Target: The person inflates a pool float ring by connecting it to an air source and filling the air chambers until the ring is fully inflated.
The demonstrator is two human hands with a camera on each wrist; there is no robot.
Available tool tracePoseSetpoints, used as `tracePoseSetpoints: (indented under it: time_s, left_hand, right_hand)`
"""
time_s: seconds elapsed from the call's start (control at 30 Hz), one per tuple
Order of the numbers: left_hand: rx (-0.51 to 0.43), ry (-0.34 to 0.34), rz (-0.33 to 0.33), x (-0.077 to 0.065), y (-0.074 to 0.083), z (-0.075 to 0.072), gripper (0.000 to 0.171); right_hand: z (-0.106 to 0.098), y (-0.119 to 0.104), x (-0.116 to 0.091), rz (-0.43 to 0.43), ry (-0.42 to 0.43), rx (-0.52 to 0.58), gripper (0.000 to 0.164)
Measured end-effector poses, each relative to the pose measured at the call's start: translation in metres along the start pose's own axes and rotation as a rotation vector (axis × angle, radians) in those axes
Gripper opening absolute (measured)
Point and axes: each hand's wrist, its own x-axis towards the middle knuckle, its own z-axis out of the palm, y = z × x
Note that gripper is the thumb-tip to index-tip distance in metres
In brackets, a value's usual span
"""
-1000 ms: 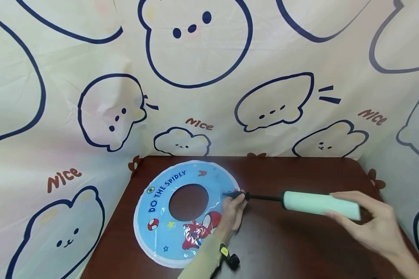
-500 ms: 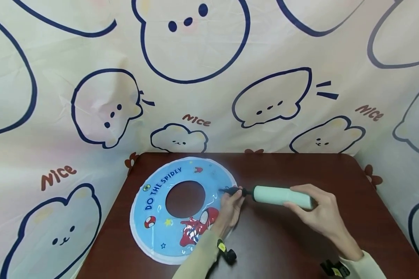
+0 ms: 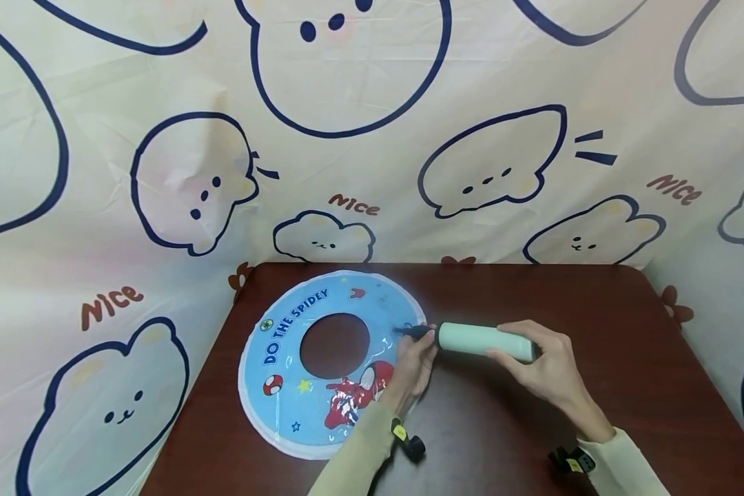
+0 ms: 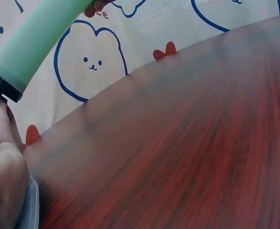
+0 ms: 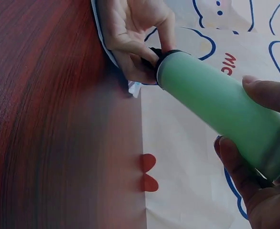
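A blue swim ring (image 3: pixel 273 420) with a white rim and "DO THE SPIDEY" print lies on the brown table. At its right edge my left hand (image 3: pixel 414 365) pinches the black nozzle end (image 3: pixel 418 331) of a hand air pump, whose tip overlaps the ring. The pump's mint-green barrel (image 3: pixel 471 339) is pushed up close to the left fingers, its black rod out of sight. My right hand (image 3: pixel 548 362) grips the barrel's far end between thumb and fingers. In the right wrist view the left hand (image 5: pixel 140 28) holds the black part just past the barrel's (image 5: pixel 216 105) collar.
Brown tabletop (image 3: pixel 502 427) stretches right and in front of the ring. Behind and at both sides hangs a pale cloth (image 3: pixel 397 179) with cartoon bear outlines, meeting the table's back edge. Each wrist wears a small black camera (image 3: pixel 414 448).
My right hand has slid the pump barrel left toward my left hand, and the black rod between them has vanished inside. The left hand and ring stay in place.
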Motion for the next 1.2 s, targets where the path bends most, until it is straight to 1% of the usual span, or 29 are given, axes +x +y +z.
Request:
tracePoseSetpoints:
  time_s: [0.1, 0.27, 0.37, 0.57, 0.7, 0.77, 0.83, 1.0, 1.07, 1.1, 1.13, 1.17, 1.2]
  left_hand:
    - [-0.004, -0.004, -0.004, 0.001, -0.001, 0.001, 0.043]
    - [-0.024, -0.014, 0.008, 0.0, -0.002, 0.001, 0.04]
    - [-0.024, -0.012, 0.006, 0.0, -0.002, 0.001, 0.039]
    - [-0.009, -0.021, 0.0, 0.001, -0.002, 0.0, 0.03]
    - [-0.006, -0.029, 0.005, 0.002, -0.002, 0.001, 0.029]
    - [-0.011, -0.031, 0.002, 0.002, -0.002, 0.001, 0.03]
    - [-0.02, -0.03, -0.005, 0.002, -0.002, 0.001, 0.03]
    - [-0.059, -0.021, -0.013, 0.002, 0.0, 0.003, 0.025]
    - [-0.062, -0.011, -0.016, 0.001, 0.003, 0.004, 0.025]
    - [-0.057, -0.007, -0.019, 0.0, 0.004, 0.004, 0.026]
    - [-0.053, -0.006, -0.027, -0.001, 0.003, 0.005, 0.027]
    - [-0.047, -0.005, -0.036, -0.001, 0.003, 0.006, 0.029]
    - [-0.045, -0.014, -0.045, -0.001, 0.001, 0.007, 0.034]
  right_hand:
    - [-0.006, -0.003, -0.002, 0.018, 0.001, -0.001, 0.048]
    - [-0.027, -0.007, -0.005, 0.067, 0.005, -0.015, 0.051]
    - [-0.04, -0.01, -0.007, 0.061, 0.01, -0.022, 0.053]
    - [-0.061, -0.016, -0.012, 0.055, 0.018, -0.033, 0.056]
    - [-0.075, -0.02, -0.015, 0.043, 0.025, -0.04, 0.058]
    - [-0.081, -0.022, -0.016, 0.02, 0.038, -0.04, 0.059]
    - [-0.089, -0.024, -0.017, 0.021, 0.041, -0.042, 0.06]
    - [-0.116, -0.029, -0.02, 0.08, 0.061, -0.036, 0.062]
    - [-0.125, -0.03, -0.021, 0.085, 0.067, -0.049, 0.063]
    - [-0.127, -0.031, -0.021, 0.089, 0.065, -0.054, 0.064]
    - [-0.128, -0.03, -0.022, 0.074, 0.066, -0.061, 0.065]
    - [-0.125, -0.03, -0.023, 0.06, 0.062, -0.069, 0.066]
    - [-0.12, -0.028, -0.024, 0.044, 0.054, -0.08, 0.066]
